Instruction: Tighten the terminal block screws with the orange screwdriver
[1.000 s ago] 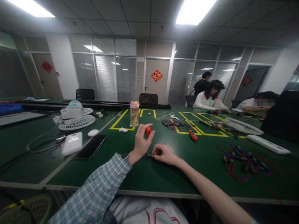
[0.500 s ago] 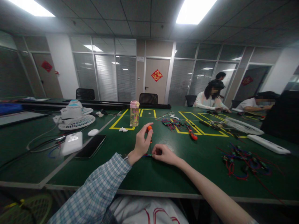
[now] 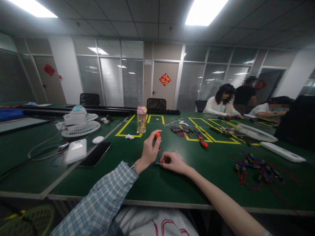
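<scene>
My left hand (image 3: 149,150) is closed around the orange handle of a screwdriver (image 3: 157,135), which stands nearly upright. Its thin dark shaft runs down to a small green terminal board (image 3: 156,163) with red and blue wires, lying on the table. At the right end of that board, the thumb and forefinger of my right hand (image 3: 175,162) are pinched together; the exact grip is partly hidden by the fingers. Beyond my hands to the right lies an orange-and-black screwdriver (image 3: 203,142), beside a pile of wired boards (image 3: 181,131).
Another heap of wired boards (image 3: 258,172) lies right. A pink-lidded bottle (image 3: 141,121) and crumpled tissue (image 3: 130,136) stand beyond my hands. To the left are a black phone (image 3: 95,154), a white power bank (image 3: 76,150) and a fan (image 3: 81,128). Co-workers sit at the far right.
My hands, the screwdriver and the small board stay almost still. In the background, a standing person has moved to the right behind the seated co-worker.
</scene>
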Demonstrator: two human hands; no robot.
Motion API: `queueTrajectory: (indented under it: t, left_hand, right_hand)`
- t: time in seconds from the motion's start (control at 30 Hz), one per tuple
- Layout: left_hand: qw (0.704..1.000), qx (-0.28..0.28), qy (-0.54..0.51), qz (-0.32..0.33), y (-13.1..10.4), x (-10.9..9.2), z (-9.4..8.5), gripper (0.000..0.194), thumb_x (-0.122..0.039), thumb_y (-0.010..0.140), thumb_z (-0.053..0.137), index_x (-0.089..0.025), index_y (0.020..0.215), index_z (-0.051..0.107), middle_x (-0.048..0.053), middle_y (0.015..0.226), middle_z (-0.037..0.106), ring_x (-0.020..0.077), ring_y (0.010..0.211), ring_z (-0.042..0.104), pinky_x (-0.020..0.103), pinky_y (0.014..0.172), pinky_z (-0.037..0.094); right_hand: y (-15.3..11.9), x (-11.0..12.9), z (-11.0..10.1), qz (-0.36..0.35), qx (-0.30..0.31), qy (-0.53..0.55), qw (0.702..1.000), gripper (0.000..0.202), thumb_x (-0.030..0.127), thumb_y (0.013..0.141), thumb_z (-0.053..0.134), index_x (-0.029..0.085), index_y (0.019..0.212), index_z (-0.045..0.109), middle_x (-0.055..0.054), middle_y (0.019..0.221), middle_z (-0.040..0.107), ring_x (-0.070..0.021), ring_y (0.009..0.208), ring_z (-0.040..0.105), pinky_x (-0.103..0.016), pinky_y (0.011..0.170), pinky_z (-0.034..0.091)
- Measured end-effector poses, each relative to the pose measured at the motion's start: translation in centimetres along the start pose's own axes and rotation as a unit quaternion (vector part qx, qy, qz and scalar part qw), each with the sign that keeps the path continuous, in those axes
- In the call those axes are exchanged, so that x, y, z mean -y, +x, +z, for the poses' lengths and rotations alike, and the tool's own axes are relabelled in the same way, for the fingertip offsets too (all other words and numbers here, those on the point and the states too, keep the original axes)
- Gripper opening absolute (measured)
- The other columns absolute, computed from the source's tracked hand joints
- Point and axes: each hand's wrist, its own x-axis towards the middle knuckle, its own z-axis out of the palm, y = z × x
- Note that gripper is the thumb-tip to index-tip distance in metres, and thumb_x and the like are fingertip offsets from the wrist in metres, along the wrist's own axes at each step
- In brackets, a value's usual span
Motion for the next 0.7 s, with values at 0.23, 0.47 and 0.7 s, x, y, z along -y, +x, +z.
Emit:
queueTrajectory:
  t: [0.23,0.47,0.7]
  left_hand:
    - [1.000,0.000,-0.003,-0.005,-0.05,0.07,0.05,0.027,-0.029,0.094,0.041,-0.019,0.116,0.053,0.002,0.080,0.061,0.0127,0.070,0.058,0.024,0.067,0.046]
    - [1.000,-0.016,0.017,0.016,0.04,-0.10,-0.17,0.029,-0.028,0.096,0.037,-0.019,0.117,0.055,0.004,0.092,0.062,0.0146,0.082,0.058,0.026,0.075,0.045]
    - [0.998,-0.044,0.024,0.041,0.21,-0.17,-0.13,0.026,-0.025,0.095,0.042,-0.019,0.116,0.057,0.004,0.093,0.060,0.0139,0.082,0.056,0.026,0.076,0.044]
  right_hand:
    - [-0.03,0.15,-0.05,0.003,0.002,0.000,1.000,0.004,0.010,0.070,0.062,0.014,0.073,0.062,0.004,0.061,0.054,-0.0090,0.056,0.048,-0.019,0.053,0.037]
    - [0.02,0.30,-0.03,0.008,0.001,0.003,1.000,0.004,0.011,0.070,0.062,0.014,0.073,0.062,0.004,0.061,0.054,-0.0090,0.055,0.048,-0.019,0.053,0.037]
    - [0.01,0.12,0.01,0.004,-0.001,0.005,1.000,0.005,0.011,0.069,0.062,0.014,0.072,0.062,0.004,0.060,0.054,-0.0090,0.055,0.049,-0.019,0.052,0.037]
